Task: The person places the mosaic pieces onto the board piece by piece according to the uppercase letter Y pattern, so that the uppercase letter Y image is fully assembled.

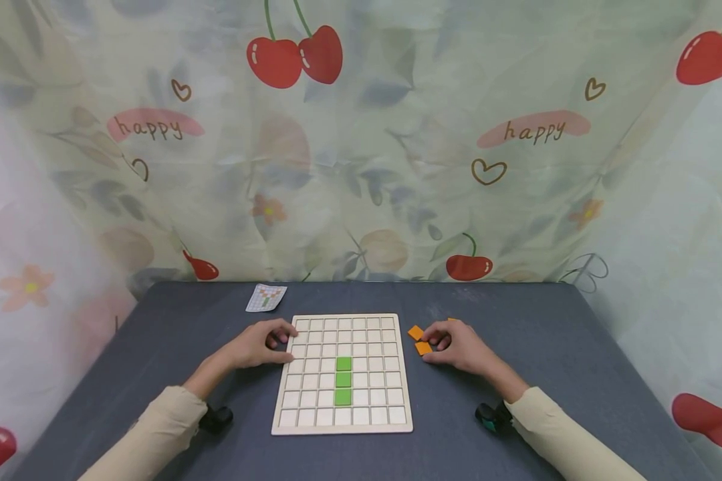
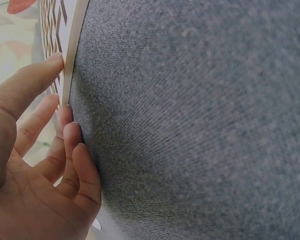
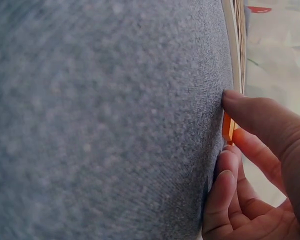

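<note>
Through the feed, I have my right hand (image 1: 462,346) just right of the grid board (image 1: 376,381), its grip pinching an orange tile (image 1: 422,348) between thumb and forefinger; a second tile (image 1: 415,331) lies near it. My left hand (image 1: 257,343) touches the board's left edge, thumb and forefinger spread. Three green tiles (image 1: 343,379) stand in one column on the board. I judge this step a pick-up; the next move calls for a clean lift toward the board.

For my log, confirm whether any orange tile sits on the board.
No, the board holds only green tiles; the orange tiles are beside it.
</note>
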### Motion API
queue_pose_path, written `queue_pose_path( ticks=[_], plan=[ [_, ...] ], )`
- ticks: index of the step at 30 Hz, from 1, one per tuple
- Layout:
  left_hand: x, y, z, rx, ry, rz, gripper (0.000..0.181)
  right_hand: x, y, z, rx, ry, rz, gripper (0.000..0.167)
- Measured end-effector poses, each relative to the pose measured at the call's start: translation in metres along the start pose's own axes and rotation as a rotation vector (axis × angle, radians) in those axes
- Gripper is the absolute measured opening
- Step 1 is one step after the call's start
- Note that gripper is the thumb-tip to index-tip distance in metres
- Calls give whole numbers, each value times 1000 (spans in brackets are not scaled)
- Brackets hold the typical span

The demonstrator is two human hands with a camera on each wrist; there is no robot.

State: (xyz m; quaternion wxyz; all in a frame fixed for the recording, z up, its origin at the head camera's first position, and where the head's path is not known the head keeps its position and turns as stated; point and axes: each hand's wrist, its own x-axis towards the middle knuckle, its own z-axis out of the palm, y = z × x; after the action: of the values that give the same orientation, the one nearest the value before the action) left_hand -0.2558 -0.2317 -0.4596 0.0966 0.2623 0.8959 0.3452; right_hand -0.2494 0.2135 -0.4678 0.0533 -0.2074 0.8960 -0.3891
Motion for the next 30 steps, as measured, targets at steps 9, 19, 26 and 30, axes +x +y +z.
queue_pose_path(
  ticks=[9, 19, 26, 30],
  plan=[
    [-1, 2, -1, -8, -5, -8, 40, -1, -1, 1, -8, 11, 5, 23],
    [0, 1, 0, -12, -1, -12, 40, 0, 0, 1, -17, 3, 2, 18],
    [1, 1, 0, -8, -1, -16, 40, -1, 1, 0, -1, -6, -16, 19],
    [1, 1, 0, -7, 0, -9, 40, -1, 1, 0, -4, -4, -37, 20]
  ],
)
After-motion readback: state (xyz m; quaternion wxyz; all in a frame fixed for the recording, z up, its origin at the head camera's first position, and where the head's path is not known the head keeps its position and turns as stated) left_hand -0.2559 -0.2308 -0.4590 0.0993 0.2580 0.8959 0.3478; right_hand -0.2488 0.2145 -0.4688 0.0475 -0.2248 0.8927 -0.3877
